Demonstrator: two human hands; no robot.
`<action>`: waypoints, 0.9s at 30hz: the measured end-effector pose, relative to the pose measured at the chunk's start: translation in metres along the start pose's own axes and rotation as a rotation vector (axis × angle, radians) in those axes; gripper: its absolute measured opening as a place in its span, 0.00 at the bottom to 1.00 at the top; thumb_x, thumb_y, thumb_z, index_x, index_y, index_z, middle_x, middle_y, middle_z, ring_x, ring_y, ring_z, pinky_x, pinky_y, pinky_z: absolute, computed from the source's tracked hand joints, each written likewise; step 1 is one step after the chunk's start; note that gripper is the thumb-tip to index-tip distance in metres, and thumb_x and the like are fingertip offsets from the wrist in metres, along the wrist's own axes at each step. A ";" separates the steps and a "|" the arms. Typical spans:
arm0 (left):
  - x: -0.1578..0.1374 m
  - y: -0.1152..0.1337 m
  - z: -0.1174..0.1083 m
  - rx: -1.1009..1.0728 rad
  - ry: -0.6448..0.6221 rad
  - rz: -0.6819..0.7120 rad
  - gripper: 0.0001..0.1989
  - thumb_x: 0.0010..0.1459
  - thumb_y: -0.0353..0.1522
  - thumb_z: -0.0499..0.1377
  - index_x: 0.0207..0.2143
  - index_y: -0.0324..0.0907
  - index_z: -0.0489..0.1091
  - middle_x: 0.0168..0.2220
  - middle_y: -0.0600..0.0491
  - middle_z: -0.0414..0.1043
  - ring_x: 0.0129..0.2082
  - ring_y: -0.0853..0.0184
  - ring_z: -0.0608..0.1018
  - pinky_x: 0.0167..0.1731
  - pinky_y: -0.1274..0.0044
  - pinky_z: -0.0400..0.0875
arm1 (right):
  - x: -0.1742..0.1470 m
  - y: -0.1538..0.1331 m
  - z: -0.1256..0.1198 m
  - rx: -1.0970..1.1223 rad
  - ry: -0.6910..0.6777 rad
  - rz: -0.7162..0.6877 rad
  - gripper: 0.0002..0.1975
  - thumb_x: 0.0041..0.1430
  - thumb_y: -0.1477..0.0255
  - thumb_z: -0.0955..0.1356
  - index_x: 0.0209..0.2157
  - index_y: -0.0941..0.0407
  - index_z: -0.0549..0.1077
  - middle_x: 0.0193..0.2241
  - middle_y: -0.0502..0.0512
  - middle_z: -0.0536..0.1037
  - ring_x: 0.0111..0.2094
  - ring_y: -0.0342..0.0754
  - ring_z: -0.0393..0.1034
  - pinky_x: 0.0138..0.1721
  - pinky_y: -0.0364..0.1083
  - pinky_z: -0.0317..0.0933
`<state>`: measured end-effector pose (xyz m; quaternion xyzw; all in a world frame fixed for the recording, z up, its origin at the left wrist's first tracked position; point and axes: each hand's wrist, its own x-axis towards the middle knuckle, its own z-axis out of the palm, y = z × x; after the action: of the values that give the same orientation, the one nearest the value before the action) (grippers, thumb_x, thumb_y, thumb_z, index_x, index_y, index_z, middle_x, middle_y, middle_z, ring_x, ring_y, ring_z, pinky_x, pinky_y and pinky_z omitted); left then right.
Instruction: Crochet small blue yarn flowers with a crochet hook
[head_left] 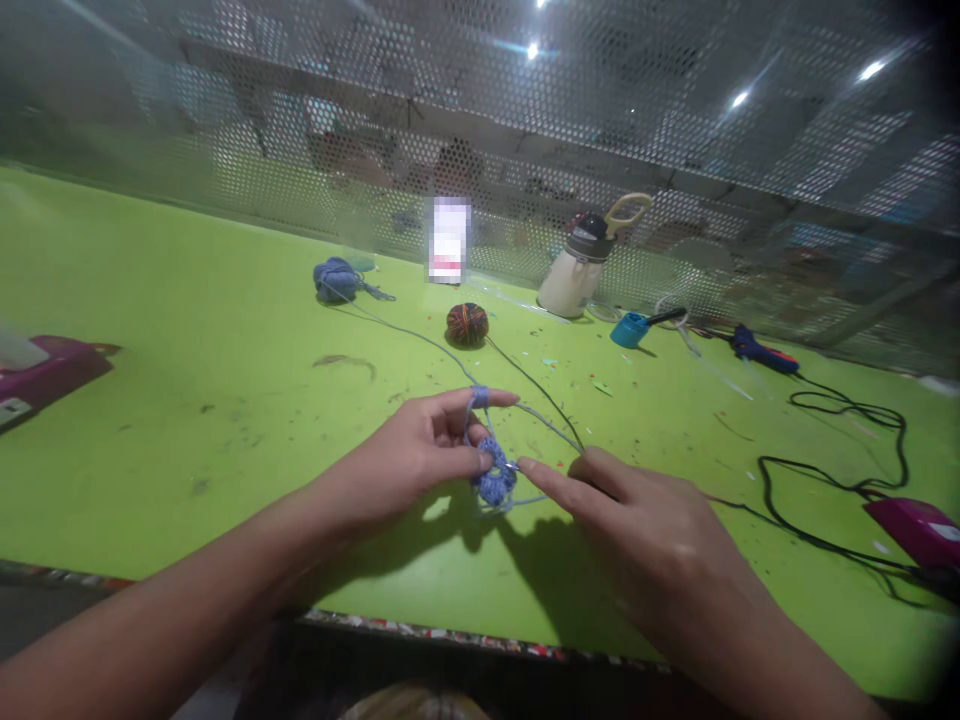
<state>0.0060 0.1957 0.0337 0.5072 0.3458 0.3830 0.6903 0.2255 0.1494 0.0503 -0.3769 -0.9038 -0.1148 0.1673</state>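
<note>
- Nearest me, along the front edge of the green table [187, 270], my bare forearms reach in.
- My right hand [652, 530] is curled in a narrow grip, apparently round a thin metal hook [511, 466]; only its tip shows, by my forefinger.
- My left hand [412, 450] pinches a small blue crocheted ring [495, 487] above the middle of the table's front part. Blue yarn wraps my raised forefinger.
- Progress, as I judge it: a round of plump stitches with an open centre is made. The yarn is uncut and the hook is at the stitches, so the piece looks unfinished; how much is left I cannot tell.
- Further back, mid-table, sits a multicoloured yarn ball [466, 325], its dark strand running to my right hand.
- Towards the right edge lies a blue glue gun [765, 352], cord trailing.
- Left of centre, near the back edge, is a blue yarn ball [335, 280], its strand leading to my left forefinger.
- At the back edge stand a pale bottle [574, 275] and a blurred bright rectangle [448, 240], before a perforated screen [262, 150].
</note>
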 end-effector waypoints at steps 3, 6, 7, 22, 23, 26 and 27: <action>0.000 0.000 -0.001 0.014 -0.026 0.004 0.30 0.53 0.27 0.65 0.59 0.46 0.66 0.32 0.57 0.67 0.32 0.69 0.71 0.37 0.73 0.67 | -0.002 -0.003 0.001 -0.016 0.008 0.017 0.25 0.59 0.85 0.57 0.51 0.58 0.76 0.24 0.56 0.71 0.19 0.45 0.60 0.21 0.43 0.50; 0.000 0.000 -0.001 0.028 -0.039 -0.005 0.34 0.52 0.27 0.66 0.60 0.46 0.63 0.32 0.57 0.67 0.33 0.69 0.72 0.38 0.73 0.68 | -0.002 -0.005 0.002 -0.044 0.012 0.018 0.25 0.59 0.84 0.58 0.52 0.58 0.75 0.24 0.56 0.71 0.19 0.46 0.60 0.21 0.44 0.49; 0.000 0.000 -0.001 0.031 -0.037 -0.003 0.33 0.51 0.27 0.67 0.60 0.46 0.64 0.32 0.58 0.67 0.32 0.69 0.71 0.38 0.73 0.68 | -0.001 -0.005 0.002 -0.045 0.011 0.019 0.25 0.59 0.84 0.58 0.52 0.57 0.75 0.24 0.56 0.71 0.19 0.46 0.60 0.21 0.44 0.49; 0.002 0.000 -0.001 0.038 -0.035 0.001 0.27 0.52 0.25 0.65 0.55 0.43 0.70 0.30 0.58 0.68 0.31 0.70 0.72 0.38 0.74 0.68 | 0.003 -0.005 -0.008 0.176 -0.079 0.071 0.26 0.55 0.84 0.58 0.51 0.58 0.75 0.24 0.54 0.70 0.21 0.44 0.63 0.21 0.42 0.52; 0.002 0.001 -0.001 0.035 -0.039 0.001 0.26 0.52 0.25 0.65 0.55 0.43 0.70 0.30 0.58 0.69 0.31 0.70 0.72 0.38 0.74 0.68 | 0.004 -0.004 -0.009 0.222 -0.081 0.080 0.25 0.57 0.84 0.58 0.51 0.58 0.75 0.24 0.54 0.70 0.22 0.44 0.63 0.21 0.42 0.53; 0.001 0.002 0.000 0.020 -0.048 -0.002 0.24 0.52 0.25 0.65 0.53 0.42 0.71 0.30 0.57 0.70 0.32 0.70 0.73 0.38 0.74 0.68 | 0.006 -0.001 -0.010 0.383 -0.090 0.112 0.22 0.60 0.84 0.59 0.50 0.57 0.75 0.25 0.53 0.71 0.24 0.44 0.66 0.23 0.41 0.56; 0.001 0.002 0.000 0.013 -0.048 -0.003 0.23 0.52 0.24 0.65 0.52 0.42 0.72 0.30 0.57 0.71 0.32 0.70 0.73 0.38 0.74 0.68 | 0.006 0.001 -0.011 0.427 -0.097 0.130 0.22 0.61 0.84 0.59 0.50 0.56 0.75 0.25 0.52 0.71 0.25 0.44 0.67 0.24 0.41 0.57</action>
<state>0.0058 0.1968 0.0357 0.5202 0.3326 0.3673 0.6956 0.2243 0.1500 0.0623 -0.3953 -0.8884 0.1084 0.2069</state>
